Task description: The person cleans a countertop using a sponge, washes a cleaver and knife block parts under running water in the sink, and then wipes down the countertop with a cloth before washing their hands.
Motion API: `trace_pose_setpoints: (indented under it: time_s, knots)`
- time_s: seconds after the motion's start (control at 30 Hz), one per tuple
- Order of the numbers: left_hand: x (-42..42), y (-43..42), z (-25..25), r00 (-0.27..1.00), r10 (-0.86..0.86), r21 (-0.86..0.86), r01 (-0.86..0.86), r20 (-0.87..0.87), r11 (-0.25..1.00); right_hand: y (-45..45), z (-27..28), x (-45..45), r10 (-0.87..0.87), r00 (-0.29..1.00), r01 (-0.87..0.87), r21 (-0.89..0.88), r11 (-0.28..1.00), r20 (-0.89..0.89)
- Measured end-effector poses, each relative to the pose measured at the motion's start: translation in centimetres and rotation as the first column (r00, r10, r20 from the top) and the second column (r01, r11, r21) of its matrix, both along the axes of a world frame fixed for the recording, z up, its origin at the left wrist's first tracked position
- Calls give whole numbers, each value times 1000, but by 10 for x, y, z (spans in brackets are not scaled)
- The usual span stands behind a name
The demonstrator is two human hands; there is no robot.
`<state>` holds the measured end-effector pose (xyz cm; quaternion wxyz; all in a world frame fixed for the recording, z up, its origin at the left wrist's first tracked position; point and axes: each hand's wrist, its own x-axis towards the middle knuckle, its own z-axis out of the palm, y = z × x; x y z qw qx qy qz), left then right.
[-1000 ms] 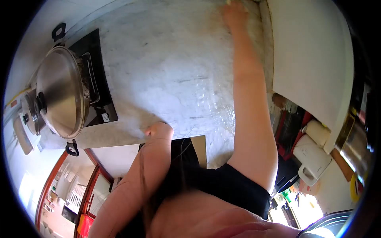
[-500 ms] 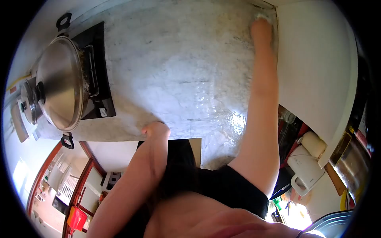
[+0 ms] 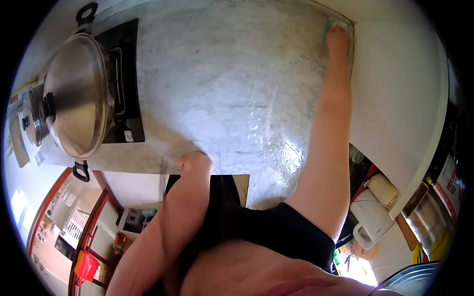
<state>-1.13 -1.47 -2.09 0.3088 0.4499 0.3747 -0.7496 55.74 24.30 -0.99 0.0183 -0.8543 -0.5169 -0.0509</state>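
Observation:
My right hand (image 3: 337, 38) is stretched out to the far right corner of the grey marbled counter (image 3: 212, 74). Its fingers press down on a pale white-and-green cleaning pad (image 3: 340, 22), sponge or cloth I cannot tell, where the counter meets the white side panel. Only the pad's edges show around the fingers. My left hand (image 3: 196, 161) leans on the counter's front edge, close to my body; its fingers are mostly hidden. A wet, shiny patch with drops (image 3: 284, 153) lies on the counter between my two arms.
A large lidded steel pan (image 3: 79, 96) sits on the black stove (image 3: 129, 84) at left, with a smaller lidded pot (image 3: 32, 118) behind. The white panel (image 3: 395, 108) bounds the right side. Below it are a white appliance with a handle (image 3: 370, 217) and a paper roll (image 3: 382, 190).
My right hand has shifted slightly right and down in the picture with the pad, and more of the pad's green edge shows. My left hand stays on the counter edge. The view has tilted a little.

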Motion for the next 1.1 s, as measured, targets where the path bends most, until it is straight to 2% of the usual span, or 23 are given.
trace_pose_setpoints:
  time_s: [0.03,0.13,0.23,0.3,0.33,0.43,0.53,0.63,0.73,0.83,0.9,0.97,1.03,1.1]
  knots:
    - [3,7,9,999,35,30,-35,8,999,6,-5,5,47,998,-47,12,999,40]
    - [13,23,40,993,97,135,-106,69,985,1,21,-32,-53,988,53,-9,999,-145]
    - [21,27,70,978,38,316,-103,207,943,-34,12,-49,211,975,-203,117,972,-65]
    - [15,21,48,992,49,180,-69,113,981,-37,0,-11,151,988,-150,41,988,-21]
    - [16,24,45,994,45,180,-63,100,982,-33,-3,5,124,992,-124,14,992,6]
    - [23,25,61,993,21,268,-53,118,962,-10,21,-38,-58,988,63,30,998,-146]
    - [30,36,63,997,62,198,-69,39,978,-18,1,-76,269,963,-264,169,950,-10]
    - [29,29,73,989,-90,216,63,116,974,-37,35,-70,-67,982,79,63,995,-179]
    - [22,27,57,993,4,203,-28,116,979,-17,3,-15,-52,988,57,27,998,-148]
    - [30,30,77,987,-24,275,-20,156,961,13,-8,-25,-163,987,163,136,977,-12]
    - [31,32,74,995,-9,247,-17,104,969,28,-33,-31,-132,986,142,105,984,-100]
    - [31,32,73,995,-7,258,-19,99,966,26,-31,-57,66,993,-49,158,986,-98]
    - [29,27,75,990,-28,299,-14,135,954,-4,9,-116,399,917,-391,256,884,19]
    - [37,38,93,984,-18,138,-7,177,990,-16,25,-103,149,953,-64,306,950,-264]
